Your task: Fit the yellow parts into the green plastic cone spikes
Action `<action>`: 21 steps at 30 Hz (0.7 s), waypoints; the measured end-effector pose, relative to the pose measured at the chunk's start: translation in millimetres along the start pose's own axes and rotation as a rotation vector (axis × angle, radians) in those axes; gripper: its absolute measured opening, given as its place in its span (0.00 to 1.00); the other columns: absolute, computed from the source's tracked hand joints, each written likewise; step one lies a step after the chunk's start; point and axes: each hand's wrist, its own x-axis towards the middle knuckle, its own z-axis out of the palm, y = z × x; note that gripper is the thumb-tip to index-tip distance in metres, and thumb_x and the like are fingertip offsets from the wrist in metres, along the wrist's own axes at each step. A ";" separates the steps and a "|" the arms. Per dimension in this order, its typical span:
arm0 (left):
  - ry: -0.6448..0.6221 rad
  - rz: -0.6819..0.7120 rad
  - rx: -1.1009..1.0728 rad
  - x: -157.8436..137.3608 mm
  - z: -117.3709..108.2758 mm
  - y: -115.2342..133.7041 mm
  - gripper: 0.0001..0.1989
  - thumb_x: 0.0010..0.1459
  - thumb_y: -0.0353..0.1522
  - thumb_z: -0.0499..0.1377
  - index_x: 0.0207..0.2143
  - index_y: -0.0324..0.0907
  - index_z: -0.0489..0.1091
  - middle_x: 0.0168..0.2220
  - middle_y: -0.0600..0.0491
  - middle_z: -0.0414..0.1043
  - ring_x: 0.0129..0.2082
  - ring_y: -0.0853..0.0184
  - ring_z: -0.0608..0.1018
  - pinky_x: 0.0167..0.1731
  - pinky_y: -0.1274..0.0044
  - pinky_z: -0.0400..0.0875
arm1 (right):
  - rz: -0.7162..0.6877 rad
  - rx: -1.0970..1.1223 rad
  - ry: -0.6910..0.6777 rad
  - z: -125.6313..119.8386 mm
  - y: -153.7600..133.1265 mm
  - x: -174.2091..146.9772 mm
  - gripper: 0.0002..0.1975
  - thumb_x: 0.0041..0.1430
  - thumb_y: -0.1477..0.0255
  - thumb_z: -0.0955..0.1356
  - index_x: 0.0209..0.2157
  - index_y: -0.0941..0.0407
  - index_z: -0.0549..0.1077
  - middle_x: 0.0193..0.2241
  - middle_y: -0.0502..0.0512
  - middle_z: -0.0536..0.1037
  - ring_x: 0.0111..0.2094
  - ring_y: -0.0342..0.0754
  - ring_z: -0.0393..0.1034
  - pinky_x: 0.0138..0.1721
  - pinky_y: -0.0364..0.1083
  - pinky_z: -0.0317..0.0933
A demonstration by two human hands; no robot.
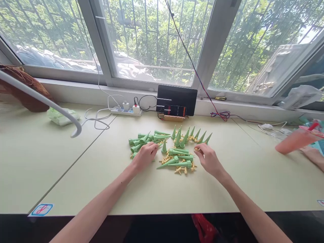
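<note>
My left hand (146, 155) is closed at the left pile, with a green plastic spike (160, 144) poking out at its fingertips. My right hand (209, 158) pinches a small yellow plastic piece (197, 149) between thumb and fingers. Between the hands, several green spikes (180, 164) lie on their sides among small yellow connectors (178, 170). Behind these, several more spikes (186, 136) stand upright in a loose arc, with yellow pieces around them. More hollow green spikes (138, 147) lie heaped beside my left hand, which partly hides them.
A phone (175, 110) leans against a black tablet (177, 94) at the window. Left of it sits a power strip (126, 111) with chargers. A white curved rod (50, 98) crosses the left. At right, another person's hand (312, 155) is near a pink cup (291, 141).
</note>
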 end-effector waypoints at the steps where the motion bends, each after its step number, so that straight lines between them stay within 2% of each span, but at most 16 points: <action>1: -0.009 -0.006 -0.004 -0.7 0.0 0.8 0.11 0.65 0.29 0.50 0.34 0.41 0.72 0.31 0.53 0.73 0.24 0.71 0.72 0.27 0.79 0.68 | -0.038 0.020 -0.018 6.1 -11.0 7.1 0.06 0.66 0.73 0.61 0.36 0.54 0.69 0.34 0.57 0.74 0.33 0.50 0.69 0.34 0.48 0.64; 4: -0.017 -0.020 -0.017 -2.5 0.8 2.6 0.10 0.64 0.29 0.51 0.37 0.41 0.73 0.36 0.52 0.75 0.23 0.72 0.72 0.28 0.78 0.69 | -0.126 0.039 -0.070 29.1 -38.0 29.0 0.06 0.66 0.75 0.61 0.37 0.55 0.69 0.34 0.56 0.73 0.33 0.49 0.69 0.35 0.47 0.64; 6: -0.006 -0.019 -0.027 -3.5 1.6 3.4 0.10 0.64 0.29 0.52 0.39 0.42 0.73 0.37 0.52 0.75 0.22 0.73 0.72 0.28 0.78 0.69 | -0.123 -0.004 -0.115 44.6 -48.7 41.7 0.07 0.65 0.78 0.61 0.37 0.56 0.69 0.34 0.56 0.72 0.33 0.48 0.69 0.34 0.46 0.64; 9: 0.043 -0.013 -0.036 -4.2 1.3 5.4 0.08 0.65 0.30 0.53 0.38 0.41 0.72 0.36 0.53 0.74 0.20 0.75 0.69 0.26 0.79 0.67 | -0.107 -0.092 -0.159 63.5 -54.8 54.9 0.07 0.65 0.80 0.61 0.35 0.56 0.68 0.34 0.56 0.71 0.31 0.47 0.68 0.32 0.45 0.63; 12: 0.104 -0.004 -0.042 -4.5 -1.1 9.9 0.07 0.65 0.30 0.53 0.38 0.42 0.72 0.34 0.54 0.73 0.18 0.76 0.65 0.25 0.80 0.66 | -0.087 -0.149 -0.148 75.9 -54.5 61.1 0.07 0.64 0.81 0.62 0.33 0.56 0.68 0.31 0.55 0.70 0.28 0.47 0.66 0.30 0.44 0.61; 16: 0.119 0.090 -0.051 -6.2 -3.7 17.8 0.08 0.65 0.33 0.54 0.35 0.42 0.72 0.31 0.54 0.71 0.20 0.75 0.66 0.25 0.80 0.66 | -0.108 -0.135 -0.115 81.9 -53.1 62.3 0.05 0.65 0.79 0.63 0.36 0.56 0.68 0.33 0.55 0.69 0.27 0.46 0.67 0.28 0.44 0.61; 21: 0.012 0.180 0.003 -11.3 -0.8 27.7 0.11 0.63 0.39 0.57 0.32 0.42 0.72 0.28 0.55 0.70 0.20 0.74 0.67 0.21 0.79 0.61 | -0.115 -0.084 -0.131 70.9 -55.9 56.8 0.04 0.67 0.76 0.63 0.40 0.56 0.69 0.38 0.57 0.71 0.32 0.48 0.70 0.31 0.45 0.63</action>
